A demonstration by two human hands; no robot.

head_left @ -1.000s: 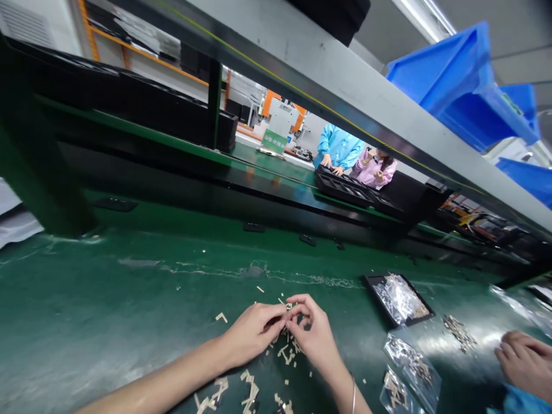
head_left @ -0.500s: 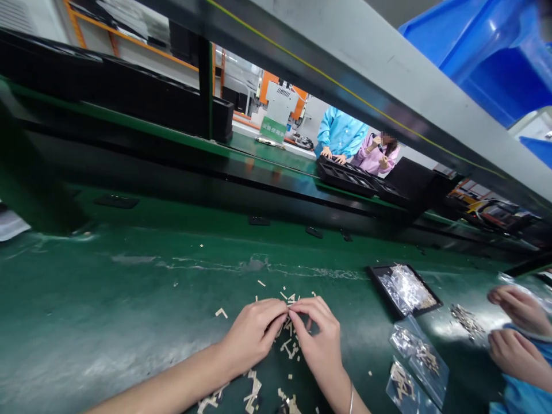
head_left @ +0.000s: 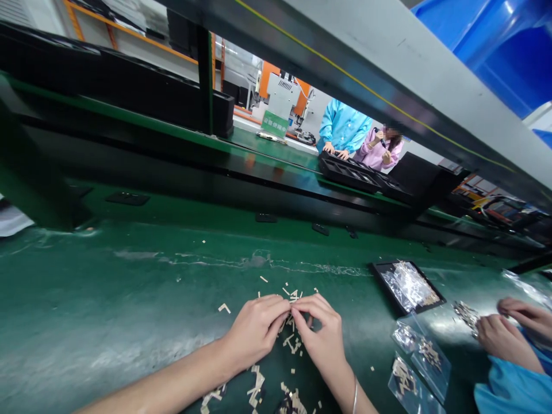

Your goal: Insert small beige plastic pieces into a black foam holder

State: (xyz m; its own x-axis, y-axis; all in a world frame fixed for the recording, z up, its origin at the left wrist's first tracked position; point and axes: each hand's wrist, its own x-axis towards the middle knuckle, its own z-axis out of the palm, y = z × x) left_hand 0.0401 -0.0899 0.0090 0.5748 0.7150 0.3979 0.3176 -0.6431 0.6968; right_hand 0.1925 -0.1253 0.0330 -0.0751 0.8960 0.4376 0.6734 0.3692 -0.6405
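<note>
My left hand [head_left: 255, 329] and my right hand [head_left: 321, 338] meet fingertip to fingertip low over the green bench [head_left: 107, 299]. Both are closed in a pinch on a tiny beige part that I cannot make out. Under and around them lie several small beige strips [head_left: 293, 342], more of them near my wrists [head_left: 254, 385]. One L-shaped piece [head_left: 223, 308] lies apart to the left.
A black tray [head_left: 407, 286] holding a clear bag sits to the right, with clear bags of parts [head_left: 420, 356] in front of it. A co-worker's hands [head_left: 504, 333] in blue sleeves work at the right edge beside a small parts heap [head_left: 466, 313]. Two people stand behind black trays [head_left: 357, 175] further back.
My hands stay together over the same pile, the fingers shifting slightly. The co-worker's hands at the right have moved lower and closer together. The view has shifted a little.
</note>
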